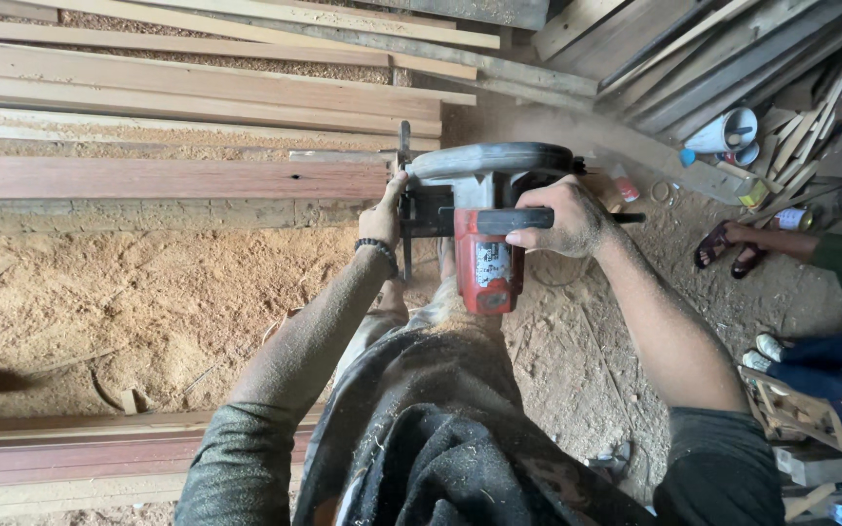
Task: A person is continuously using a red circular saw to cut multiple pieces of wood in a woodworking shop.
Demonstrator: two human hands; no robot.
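A red and grey circular saw (479,219) sits at the right end of a long reddish wooden plank (168,178). My right hand (557,216) is closed around the saw's black handle. My left hand (385,212) presses against the plank's end, right beside the saw's base plate. A dark bead bracelet circles my left wrist. Sawdust hangs in the air above the saw's grey blade guard. The blade itself is hidden.
Stacked pale planks (197,88) lie beyond the reddish one, and more boards (70,458) lie near my left elbow. Sawdust (148,302) covers the ground. At the right sit other people: a sandalled foot (728,245) and legs (830,370), with wood offcuts (801,136) behind.
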